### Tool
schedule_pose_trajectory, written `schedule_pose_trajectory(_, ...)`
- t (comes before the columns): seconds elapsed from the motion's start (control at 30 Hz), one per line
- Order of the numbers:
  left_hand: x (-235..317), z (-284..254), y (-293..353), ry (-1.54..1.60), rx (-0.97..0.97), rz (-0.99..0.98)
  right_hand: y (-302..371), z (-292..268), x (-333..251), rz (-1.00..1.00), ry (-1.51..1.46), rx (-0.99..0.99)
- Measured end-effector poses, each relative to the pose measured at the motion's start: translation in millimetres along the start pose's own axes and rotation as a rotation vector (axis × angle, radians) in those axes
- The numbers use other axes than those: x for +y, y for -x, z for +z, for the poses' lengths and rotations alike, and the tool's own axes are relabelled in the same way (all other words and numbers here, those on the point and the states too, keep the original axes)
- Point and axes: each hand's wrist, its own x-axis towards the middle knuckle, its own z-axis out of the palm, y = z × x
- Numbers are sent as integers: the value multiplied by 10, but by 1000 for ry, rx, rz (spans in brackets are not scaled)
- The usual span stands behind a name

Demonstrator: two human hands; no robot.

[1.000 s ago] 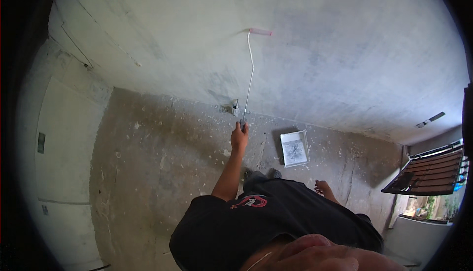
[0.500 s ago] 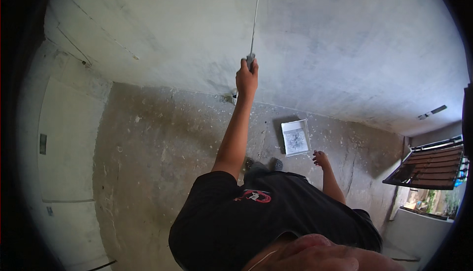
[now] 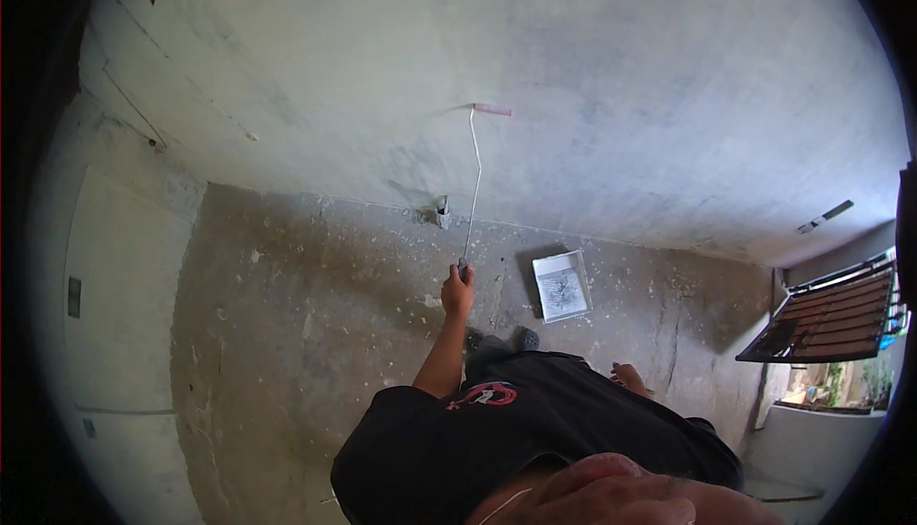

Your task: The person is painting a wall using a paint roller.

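Gripping the handle (image 3: 464,264), the left hand (image 3: 458,290) has the paint roller (image 3: 493,110) extending ahead.

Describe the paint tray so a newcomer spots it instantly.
Start at the pale wall and follow it down to the speckled floor. There, right of the long-handled roller, sits the paint tray. It's boxy and white, far wider than the small container by the wall.

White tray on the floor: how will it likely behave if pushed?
The tray probably won't tip when pushed: it sits flat and looks wide. It may scrape or catch, given the speckled floor. Looking thin-sided, it may be light.
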Motion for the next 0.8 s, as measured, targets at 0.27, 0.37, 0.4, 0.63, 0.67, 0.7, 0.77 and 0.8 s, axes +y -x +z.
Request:
schedule_pose_trajectory(0.27, 1360, -608, -762, 349, 149, 229, -107, -186, -1121, -266, -143, 42)
schedule_pose_trajectory(0.37, 1779, -883, -935, 423, 201, 298, 51, -155, -1483, -363, -169, 78)
schedule_pose_trajectory(0.4, 1807, -888, -954, 410, 180, 268, 128, -106, -1520, -363, -171, 72)
schedule_pose_trajectory(0.63, 706, -71, -447, 210, 70, 171, 111, -31, -1003, -266, -126, 23)
schedule_pose_trajectory(0.67, 445, 10, -285, 155, 51, 137, 125, 1, -868, -220, -146, 16)
schedule_pose_trajectory(0.7, 222, 97, -127, 107, 59, 122, 159, 24, -728, -174, -165, 10)
schedule_pose_trajectory(0.77, 25, 164, 83, 61, 60, 99, 176, 3, -385, -76, -145, 18)
schedule_pose_trajectory(0.8, 16, 148, 149, 71, -1, 73, 162, -40, -256, -72, -140, 19)
